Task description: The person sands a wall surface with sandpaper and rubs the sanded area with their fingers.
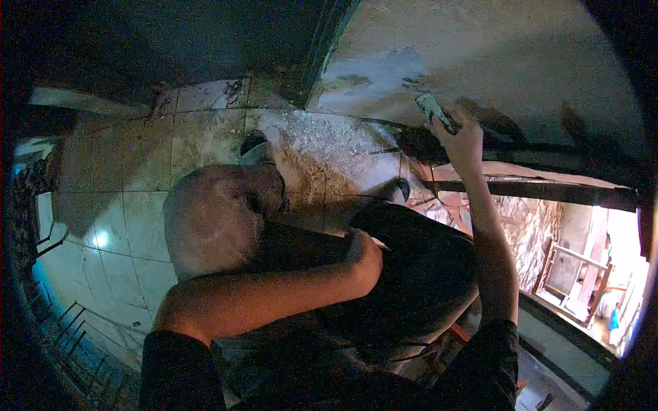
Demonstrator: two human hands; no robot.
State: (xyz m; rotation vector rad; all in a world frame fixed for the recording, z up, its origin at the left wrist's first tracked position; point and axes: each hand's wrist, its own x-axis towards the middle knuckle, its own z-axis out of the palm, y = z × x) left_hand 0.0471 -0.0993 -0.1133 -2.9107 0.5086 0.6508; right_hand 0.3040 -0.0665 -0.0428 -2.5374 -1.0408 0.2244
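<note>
My right hand point(463, 132) is raised at the wall point(519, 61), closed around a small flat, pale hand tool point(431, 107), perhaps a scraper or brush. The tool's far end lies at or very close to the wall surface, beside dark marks and a bluish-grey patch point(393, 67). Whether it touches cannot be told. My left hand point(367, 264) is curled over my dark-clothed leg point(416, 251), its fingers mostly hidden. A small pale edge point(379, 243) shows by its fingertips; I cannot tell whether the hand holds it.
Pale crumbled debris point(329, 149) covers the tiled floor point(146, 216) at the wall's foot, around my feet. To the right, a bright opening point(581, 246) shows a wooden frame point(576, 282). A dark vertical edge point(321, 56) bounds the wall on the left.
</note>
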